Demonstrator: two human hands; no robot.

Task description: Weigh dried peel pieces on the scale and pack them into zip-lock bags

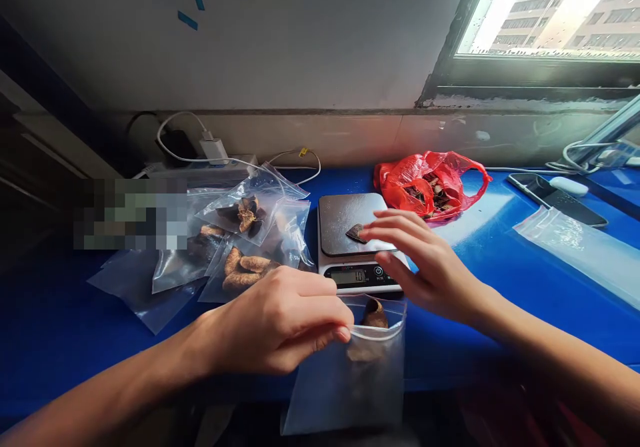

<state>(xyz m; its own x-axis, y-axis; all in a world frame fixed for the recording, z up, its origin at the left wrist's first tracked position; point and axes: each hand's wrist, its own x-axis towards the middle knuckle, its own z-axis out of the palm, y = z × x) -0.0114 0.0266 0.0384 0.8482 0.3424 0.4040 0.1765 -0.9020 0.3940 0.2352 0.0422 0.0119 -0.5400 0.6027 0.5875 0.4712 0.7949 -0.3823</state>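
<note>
My left hand (293, 317) is closed in a pinch on the top edge of a clear zip bag (350, 393), which hangs over the table's front edge. A curved brown dried piece (375, 315) shows at the bag's mouth; the lower contents are blurred. My right hand (425, 263) reaches over a kitchen scale (350, 207), its fingers stretched and apart. One fingertip touches a small dark, ridged piece (356, 233) lying on the steel plate. The thumb is clear of that piece. On the scale's display (347, 277) a dim reading shows, perhaps 10.
Several zip bags of dried brown pieces (245, 267) lie left of the scale. Behind it on the right sits an open red plastic bag (400, 170) of dark pieces. Farther right are a phone (555, 200) and a flat zip bag (585, 250). A white charger (214, 148) stands back left.
</note>
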